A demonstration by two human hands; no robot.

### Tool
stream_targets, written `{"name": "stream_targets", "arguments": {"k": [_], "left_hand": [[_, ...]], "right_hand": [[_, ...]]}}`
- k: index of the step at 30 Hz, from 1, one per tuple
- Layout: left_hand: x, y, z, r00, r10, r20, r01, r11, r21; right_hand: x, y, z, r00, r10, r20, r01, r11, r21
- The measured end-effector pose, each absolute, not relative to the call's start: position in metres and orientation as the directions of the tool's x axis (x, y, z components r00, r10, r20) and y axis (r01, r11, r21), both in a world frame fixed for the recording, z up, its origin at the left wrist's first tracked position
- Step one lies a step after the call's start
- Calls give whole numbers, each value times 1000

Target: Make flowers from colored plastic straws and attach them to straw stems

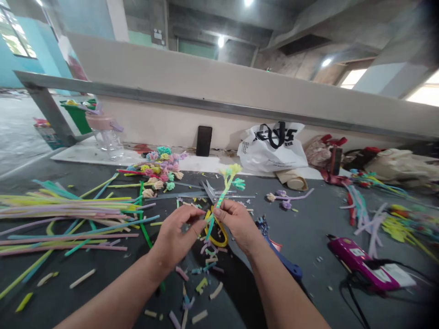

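Note:
Between my hands is a pipe-cleaner flower (222, 194), its green and yellow stem twisted and topped with pale yellow and teal tufts. My right hand (236, 221) pinches the stem partway up. Lower down, my left hand (181, 230) has thumb and forefinger closed on the stem's lower part. Behind and beneath them lie scissors with yellow handles (219, 237), blades pointing away and partly hidden by my fingers. Short pipe-cleaner offcuts (202, 285) are scattered on the dark table below my hands.
Long pipe cleaners (68, 210) pile at the left, with finished flower tufts (161, 169) behind. A blue-handled tool (284, 260) and a magenta corded tool (363, 262) lie to the right. Along the back stand a clear jug (108, 137), a phone (204, 140) and a white bag (272, 148).

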State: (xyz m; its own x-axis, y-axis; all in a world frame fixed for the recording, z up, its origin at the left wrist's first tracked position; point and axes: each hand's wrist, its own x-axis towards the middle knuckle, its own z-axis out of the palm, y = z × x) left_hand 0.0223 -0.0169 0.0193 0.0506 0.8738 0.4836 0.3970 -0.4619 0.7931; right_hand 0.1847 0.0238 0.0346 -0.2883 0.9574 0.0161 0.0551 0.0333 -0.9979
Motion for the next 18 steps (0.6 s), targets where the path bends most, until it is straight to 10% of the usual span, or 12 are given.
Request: {"name": "stream_targets", "arguments": {"k": [12, 18], "left_hand": [[25, -21, 7, 374, 660, 652, 766, -616, 183], [30, -19, 19, 32, 960, 278, 555, -249, 794]], "right_hand": [[165, 19, 23, -166, 986, 14, 211, 50, -976], [164, 17, 22, -210, 978, 17, 194, 59, -979]]}}
